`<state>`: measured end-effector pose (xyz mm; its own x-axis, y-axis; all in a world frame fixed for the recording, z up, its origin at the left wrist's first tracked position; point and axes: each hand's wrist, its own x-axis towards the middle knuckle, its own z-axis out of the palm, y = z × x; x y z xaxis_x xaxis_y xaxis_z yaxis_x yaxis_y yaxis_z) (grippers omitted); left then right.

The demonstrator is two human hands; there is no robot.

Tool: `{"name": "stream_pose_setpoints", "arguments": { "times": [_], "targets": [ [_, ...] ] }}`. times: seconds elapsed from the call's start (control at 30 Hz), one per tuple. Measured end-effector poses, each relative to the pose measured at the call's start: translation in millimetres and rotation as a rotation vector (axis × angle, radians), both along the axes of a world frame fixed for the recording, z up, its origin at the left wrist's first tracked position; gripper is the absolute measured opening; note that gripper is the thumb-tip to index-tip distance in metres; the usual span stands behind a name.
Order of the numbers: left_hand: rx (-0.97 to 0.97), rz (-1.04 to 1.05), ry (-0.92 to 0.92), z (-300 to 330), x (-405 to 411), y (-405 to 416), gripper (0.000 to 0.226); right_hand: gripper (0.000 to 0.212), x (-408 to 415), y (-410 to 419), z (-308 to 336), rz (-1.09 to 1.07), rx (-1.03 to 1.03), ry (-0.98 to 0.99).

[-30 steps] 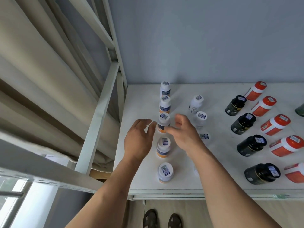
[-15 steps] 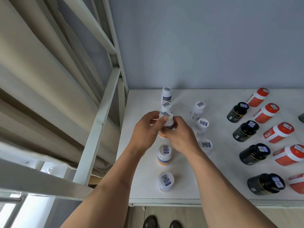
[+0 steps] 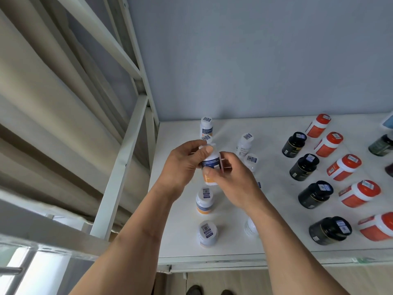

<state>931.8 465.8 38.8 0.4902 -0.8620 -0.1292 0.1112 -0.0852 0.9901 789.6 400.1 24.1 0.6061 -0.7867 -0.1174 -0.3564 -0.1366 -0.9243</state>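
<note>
The white bottle [image 3: 211,161] is in both hands, over the gap in the left row of white bottles. The left grip [image 3: 182,165] wraps its upper part, thumb across the shoulder. The right grip [image 3: 234,179] curls round its lower side, thumb on the orange band.

The white surface [image 3: 180,248] ends at the grey wall [image 3: 255,60] behind and at a front lip near the person's feet. Its left edge runs just beside a white frame post [image 3: 121,167], with a narrow bare strip between that edge and the row. Two row bottles [image 3: 205,200] [image 3: 208,233] stand nearer the front edge, and another [image 3: 206,126] stands by the wall. A second column of white bottles [image 3: 244,143] stands just right of the hands. A wider bare lane separates it from the black jars [image 3: 315,194], and the red jars [image 3: 359,193] lie just beyond those.

The held bottle shows a dark blue label band with white print above an orange band, but the words are too small to read. Lids carry small barcode or QR stickers, also illegible.
</note>
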Motion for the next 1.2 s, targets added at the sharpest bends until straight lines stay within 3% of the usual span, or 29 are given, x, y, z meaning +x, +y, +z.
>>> {"name": "stream_pose_setpoints", "arguments": {
  "times": [0.1, 0.23, 0.4, 0.57, 0.7, 0.8, 0.9, 1.07, 1.2],
  "targets": [
    [-0.044, -0.016, 0.064, 6, 0, 1, 0.027, 0.036, -6, 1, 1, 0.053, 0.082, -0.03],
    [-0.027, -0.028, 0.055, 6, -3, 0, 0.054, 0.046, 0, 11, 2, -0.065, -0.087, 0.014],
    [-0.073, -0.025, 0.12, 11, -4, 1, 0.048, 0.046, -4, 8, 1, 0.016, 0.107, -0.07],
    [-0.08, -0.003, 0.138, 9, -7, 2, 0.042, 0.044, 2, 13, -4, -0.088, -0.037, -0.084],
    [-0.095, -0.012, 0.16, 7, -2, 2, 0.039, 0.048, -1, 10, -6, -0.025, 0.169, -0.154],
    [-0.085, 0.007, 0.157, 5, 0, 2, 0.033, 0.054, 5, 10, -9, -0.045, 0.007, -0.104],
    [-0.099, 0.008, 0.169, 4, 3, 1, 0.037, 0.056, 9, 10, -11, -0.074, -0.024, -0.08],
    [-0.062, -0.026, 0.089, 2, 8, -1, 0.03, 0.046, 19, 1, -4, -0.02, -0.03, -0.033],
    [-0.013, 0.036, -0.111, -3, 9, -5, 0.02, 0.056, 28, -13, -13, -0.019, 0.003, 0.014]
  ]
}}
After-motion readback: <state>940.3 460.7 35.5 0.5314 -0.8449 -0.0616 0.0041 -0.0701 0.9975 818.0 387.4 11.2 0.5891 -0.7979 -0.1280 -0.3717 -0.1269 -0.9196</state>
